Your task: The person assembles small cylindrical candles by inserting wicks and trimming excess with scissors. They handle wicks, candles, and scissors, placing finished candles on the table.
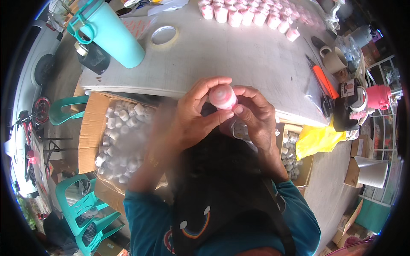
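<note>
Beside the pale table [188, 59], mid-frame, clamps left hand [194, 114] and right hand [259, 116] fingers around a pink-and-white container [223, 97], likely for steadiness.

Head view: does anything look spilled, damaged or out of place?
No spill shows, and the held pink-and-white container shows no visible damage. Oddly, haze blurs some white containers in the left cardboard box, so their condition can't be judged.

Pale grey table [192, 59]: small pink-white containers [247, 16] massed far side; turquoise tumbler [113, 38], tape roll [167, 46] left; mug [334, 59] right.
</note>
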Available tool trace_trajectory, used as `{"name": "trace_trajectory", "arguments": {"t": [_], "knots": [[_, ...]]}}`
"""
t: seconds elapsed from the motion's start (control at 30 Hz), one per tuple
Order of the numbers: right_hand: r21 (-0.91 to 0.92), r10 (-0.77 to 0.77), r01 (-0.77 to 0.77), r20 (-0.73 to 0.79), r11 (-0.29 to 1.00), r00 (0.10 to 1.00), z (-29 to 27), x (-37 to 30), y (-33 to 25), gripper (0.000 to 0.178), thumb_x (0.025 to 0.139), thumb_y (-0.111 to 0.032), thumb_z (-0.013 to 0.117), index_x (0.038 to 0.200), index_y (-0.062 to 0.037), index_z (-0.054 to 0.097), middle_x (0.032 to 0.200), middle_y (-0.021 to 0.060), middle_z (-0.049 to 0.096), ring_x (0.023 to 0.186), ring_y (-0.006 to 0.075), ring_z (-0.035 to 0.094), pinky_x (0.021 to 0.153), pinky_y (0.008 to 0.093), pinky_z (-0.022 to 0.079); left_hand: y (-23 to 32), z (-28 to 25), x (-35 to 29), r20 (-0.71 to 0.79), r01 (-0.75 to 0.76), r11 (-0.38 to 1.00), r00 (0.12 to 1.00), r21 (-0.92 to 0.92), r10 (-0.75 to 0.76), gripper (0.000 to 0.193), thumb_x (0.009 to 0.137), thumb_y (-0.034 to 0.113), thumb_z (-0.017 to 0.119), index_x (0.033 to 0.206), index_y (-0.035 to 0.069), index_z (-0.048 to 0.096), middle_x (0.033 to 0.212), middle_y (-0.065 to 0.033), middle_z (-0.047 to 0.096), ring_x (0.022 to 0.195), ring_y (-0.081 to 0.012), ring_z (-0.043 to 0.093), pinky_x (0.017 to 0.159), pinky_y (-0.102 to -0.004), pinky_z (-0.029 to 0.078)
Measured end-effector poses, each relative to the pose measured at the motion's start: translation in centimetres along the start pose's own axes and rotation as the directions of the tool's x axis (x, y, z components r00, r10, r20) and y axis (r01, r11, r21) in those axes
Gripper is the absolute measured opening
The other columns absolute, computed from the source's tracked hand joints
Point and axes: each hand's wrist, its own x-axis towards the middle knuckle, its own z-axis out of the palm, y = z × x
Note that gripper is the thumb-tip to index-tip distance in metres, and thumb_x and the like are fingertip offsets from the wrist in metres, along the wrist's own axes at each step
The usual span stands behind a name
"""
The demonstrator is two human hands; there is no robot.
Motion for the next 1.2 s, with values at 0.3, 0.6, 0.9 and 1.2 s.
{"name": "trace_trajectory", "arguments": {"t": [0.3,0.6,0.9,1.2], "knots": [[-0.995,0.243,0.023,0.046,0.094,0.969,-6.0,-7.3,4.1,0.049,0.072,-0.013,0.075,0.118,-0.0168,0.059,0.138,0.0134,0.038,0.127,0.0403,0.033,0.091,0.0612,0.036,-2.0,2.8,-2.4,-0.066,0.186,0.969,0.978,-0.165,-0.199,0.048,0.080,0.001,0.072,0.123,0.006,0.052,0.116,-0.0061,0.050,0.108,-0.0182,0.056,0.090,-0.0339,0.052],[-0.753,-0.095,-0.181,-0.307,0.633,0.947,-8.6,-8.9,2.2,0.014,0.089,-0.010,0.062,0.102,-0.0027,0.062,0.095,0.0109,0.066,0.081,0.0204,0.061,0.077,0.0362,0.050,-5.7,3.4,-4.3,0.161,0.465,0.829,0.885,-0.311,-0.437,0.031,0.092,0.012,0.061,0.118,0.005,0.045,0.109,-0.0074,0.055,0.103,-0.0160,0.056,0.094,-0.0387,0.051],[-0.309,-0.102,-0.005,-0.329,0.951,0.939,-3.1,-6.0,-1.7,0.056,0.069,-0.028,0.080,0.115,-0.0101,0.054,0.131,0.0278,0.044,0.104,0.0436,0.059,0.069,0.0435,0.057,-6.7,7.7,-3.9,0.354,0.364,0.085,0.929,-0.928,-0.108,0.045,0.101,0.035,0.032,0.134,0.007,0.046,0.132,-0.0084,0.053,0.120,-0.0210,0.052,0.104,-0.0404,0.040],[-0.812,-0.483,0.081,-0.260,0.577,0.836,-5.1,-5.8,2.2,0.063,0.076,-0.015,0.076,0.128,-0.0024,0.044,0.102,0.0194,0.063,0.089,0.0282,0.065,0.076,0.0367,0.053,-3.5,5.0,-3.6,0.350,0.427,0.877,0.874,-0.219,-0.338,0.046,0.101,0.029,0.047,0.132,-0.006,0.046,0.120,-0.0090,0.060,0.111,-0.0170,0.055,0.096,-0.0358,0.042]]}}
